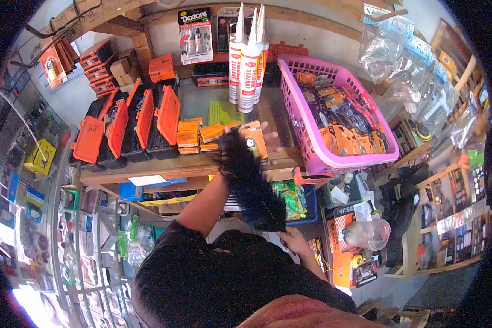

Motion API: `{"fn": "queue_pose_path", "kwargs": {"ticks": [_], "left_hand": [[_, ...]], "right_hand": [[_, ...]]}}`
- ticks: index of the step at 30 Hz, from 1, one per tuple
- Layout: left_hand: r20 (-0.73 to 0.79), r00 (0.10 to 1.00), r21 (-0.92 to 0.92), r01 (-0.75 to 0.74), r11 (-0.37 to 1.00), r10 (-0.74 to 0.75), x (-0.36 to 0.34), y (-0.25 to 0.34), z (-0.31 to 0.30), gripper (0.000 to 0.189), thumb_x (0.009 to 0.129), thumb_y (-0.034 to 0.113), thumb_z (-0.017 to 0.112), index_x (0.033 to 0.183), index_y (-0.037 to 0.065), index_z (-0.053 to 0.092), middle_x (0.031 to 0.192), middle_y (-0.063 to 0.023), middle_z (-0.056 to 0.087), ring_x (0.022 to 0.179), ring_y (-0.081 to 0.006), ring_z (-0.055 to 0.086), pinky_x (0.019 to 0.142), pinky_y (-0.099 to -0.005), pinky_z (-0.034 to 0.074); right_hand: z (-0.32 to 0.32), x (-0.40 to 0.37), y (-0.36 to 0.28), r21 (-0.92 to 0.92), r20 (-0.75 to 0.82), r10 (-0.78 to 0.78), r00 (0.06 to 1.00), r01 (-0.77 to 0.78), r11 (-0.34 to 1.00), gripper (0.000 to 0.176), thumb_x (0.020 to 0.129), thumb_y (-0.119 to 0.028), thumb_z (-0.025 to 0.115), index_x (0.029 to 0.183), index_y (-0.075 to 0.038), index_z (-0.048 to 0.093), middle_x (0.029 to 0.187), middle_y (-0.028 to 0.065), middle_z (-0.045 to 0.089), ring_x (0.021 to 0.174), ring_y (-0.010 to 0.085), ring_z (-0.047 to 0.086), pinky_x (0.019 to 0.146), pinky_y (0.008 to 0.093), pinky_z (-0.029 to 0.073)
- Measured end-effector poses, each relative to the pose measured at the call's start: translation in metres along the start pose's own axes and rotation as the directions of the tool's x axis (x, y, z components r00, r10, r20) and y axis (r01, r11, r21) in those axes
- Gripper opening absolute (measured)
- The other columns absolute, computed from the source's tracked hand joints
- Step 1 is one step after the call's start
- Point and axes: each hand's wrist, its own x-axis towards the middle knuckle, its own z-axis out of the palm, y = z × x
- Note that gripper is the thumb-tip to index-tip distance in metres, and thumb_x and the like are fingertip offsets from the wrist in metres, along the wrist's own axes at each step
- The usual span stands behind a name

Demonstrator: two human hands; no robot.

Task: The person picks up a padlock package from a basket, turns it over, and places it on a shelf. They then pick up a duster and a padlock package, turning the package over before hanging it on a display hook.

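Observation:
A black feather duster [251, 183] slants across the middle of the view, its feathers reaching up to the shelf's front edge. My right hand [292, 240] is closed around its lower end, near my body. My left hand [271, 143] is at the shelf edge, mostly hidden behind the feathers; its blurred fingertips show beside an orange carded packet [254, 138], which it appears to hold. Small orange boxes [189, 135] are stacked just left of it. Behind them lies a yellow-green sheet [224, 112], with white silicone sealant tubes [250, 76] standing upright near it.
Black cases with orange lids [168, 115] stand open at the shelf's left. A pink basket [344, 159] of packaged goods occupies its right end. Epoxy adhesive packs [195, 37] hang behind. Below right are a clear plastic jar [374, 235] and a blue tray [306, 218]. A glass display case [22, 191] stands left.

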Motion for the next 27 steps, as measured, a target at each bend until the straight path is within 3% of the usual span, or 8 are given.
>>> {"fn": "queue_pose_path", "kwargs": {"ticks": [4,6,9,14,16,22,24,27], "left_hand": [[-0.043,0.992,-0.304,-0.122,0.945,0.115,0.002,-0.001,0.027,0.075,0.077,0.067,0.034,0.125,0.010,0.039,0.127,-0.0142,0.043,0.114,-0.0356,0.042,0.092,-0.0546,0.035],[-0.481,0.864,0.021,-0.161,0.987,0.151,0.004,-0.006,0.038,0.073,0.079,0.065,0.033,0.125,0.009,0.041,0.122,-0.0177,0.046,0.110,-0.0332,0.046,0.091,-0.0492,0.038],[-0.012,1.000,-0.029,-0.017,0.999,0.017,0.003,-0.002,0.030,0.077,0.079,0.066,0.030,0.127,0.005,0.036,0.125,-0.0172,0.044,0.114,-0.0332,0.043,0.096,-0.0487,0.032],[-0.476,0.871,-0.066,-0.169,0.983,0.118,0.002,-0.006,0.025,0.082,0.076,0.069,0.031,0.130,0.007,0.033,0.127,-0.0167,0.041,0.114,-0.0364,0.041,0.094,-0.0534,0.033],[-0.063,0.998,-0.130,-0.015,0.991,0.007,0.001,-0.003,0.014,0.088,0.072,0.074,0.034,0.132,0.009,0.030,0.127,-0.0185,0.040,0.113,-0.0411,0.040,0.088,-0.0594,0.034],[-0.460,0.883,-0.110,-0.159,0.981,0.092,0.000,-0.005,0.036,0.083,0.075,0.070,0.031,0.128,0.007,0.035,0.126,-0.0169,0.042,0.111,-0.0340,0.045,0.093,-0.0496,0.035],[-0.004,1.000,-0.152,-0.007,0.988,0.006,0.003,-0.002,0.016,0.087,0.073,0.073,0.033,0.130,0.007,0.031,0.125,-0.0203,0.041,0.111,-0.0389,0.043,0.089,-0.0550,0.035],[-0.302,0.951,-0.102,-0.098,0.990,0.063,0.000,-0.005,0.022,0.085,0.073,0.073,0.032,0.128,0.008,0.035,0.124,-0.0178,0.043,0.111,-0.0364,0.044,0.090,-0.0510,0.037]], "right_hand": [[-0.004,0.001,0.020,0.255,-0.091,0.152,0.984,-0.124,0.959,0.035,0.086,-0.029,0.051,0.059,-0.007,0.046,0.044,0.0019,0.044,0.031,0.0104,0.037,0.029,0.0249,0.028],[0.004,-0.002,0.019,0.161,-0.098,0.181,0.979,-0.164,0.973,0.035,0.086,-0.029,0.051,0.058,-0.007,0.045,0.043,0.0019,0.042,0.030,0.0103,0.036,0.028,0.0247,0.028],[0.006,-0.011,0.010,0.014,-0.049,0.114,0.992,-0.113,0.994,0.032,0.085,-0.029,0.051,0.063,-0.006,0.049,0.049,0.0033,0.047,0.031,0.0115,0.038,0.031,0.0261,0.030],[0.010,-0.015,0.011,0.213,-0.039,0.172,0.984,-0.160,0.964,0.029,0.085,-0.026,0.053,0.064,-0.006,0.050,0.050,0.0016,0.047,0.038,0.0090,0.041,0.036,0.0255,0.032],[0.015,-0.020,-0.004,0.103,-0.035,0.105,0.994,-0.101,0.990,0.029,0.085,-0.025,0.052,0.064,-0.005,0.050,0.049,0.0020,0.047,0.033,0.0103,0.039,0.032,0.0255,0.030],[0.031,-0.016,0.008,0.245,-0.105,0.242,0.964,-0.211,0.946,0.028,0.083,-0.025,0.056,0.062,-0.007,0.049,0.049,0.0003,0.046,0.038,0.0085,0.041,0.036,0.0238,0.031],[0.029,-0.019,-0.007,0.119,-0.104,0.115,0.988,-0.102,0.988,0.031,0.084,-0.027,0.056,0.060,-0.008,0.048,0.048,0.0012,0.046,0.033,0.0100,0.038,0.031,0.0248,0.029],[0.024,-0.011,0.000,0.250,-0.164,0.200,0.966,-0.156,0.956,0.030,0.084,-0.026,0.055,0.061,-0.007,0.048,0.046,0.0019,0.045,0.033,0.0109,0.038,0.031,0.0252,0.030]]}}
